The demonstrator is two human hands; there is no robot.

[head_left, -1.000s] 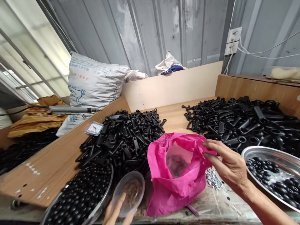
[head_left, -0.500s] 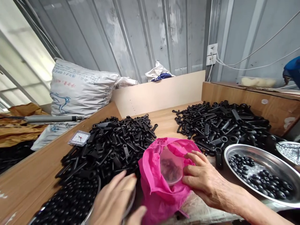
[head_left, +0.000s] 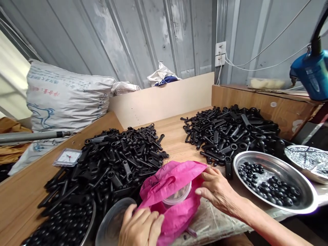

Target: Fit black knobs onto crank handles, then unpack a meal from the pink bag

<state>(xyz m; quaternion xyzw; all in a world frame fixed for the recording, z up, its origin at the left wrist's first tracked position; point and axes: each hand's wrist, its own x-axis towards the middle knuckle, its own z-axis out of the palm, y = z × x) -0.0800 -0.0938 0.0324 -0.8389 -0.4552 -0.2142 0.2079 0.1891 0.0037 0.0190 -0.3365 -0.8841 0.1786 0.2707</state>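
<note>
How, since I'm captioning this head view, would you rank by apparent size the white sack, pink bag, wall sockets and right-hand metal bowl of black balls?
1. White sack
2. Pink bag and metal bowl: too alike to rank
3. Wall sockets

In front of the white sack [head_left: 68,97] lies a square clock [head_left: 68,157]; well right of the sack are white wall sockets [head_left: 220,48].

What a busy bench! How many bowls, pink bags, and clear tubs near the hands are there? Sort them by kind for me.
Bowls of black balls: 2
Bowl of silvery bits: 1
Clear tubs: 2
Pink bag: 1
Total: 6
</note>
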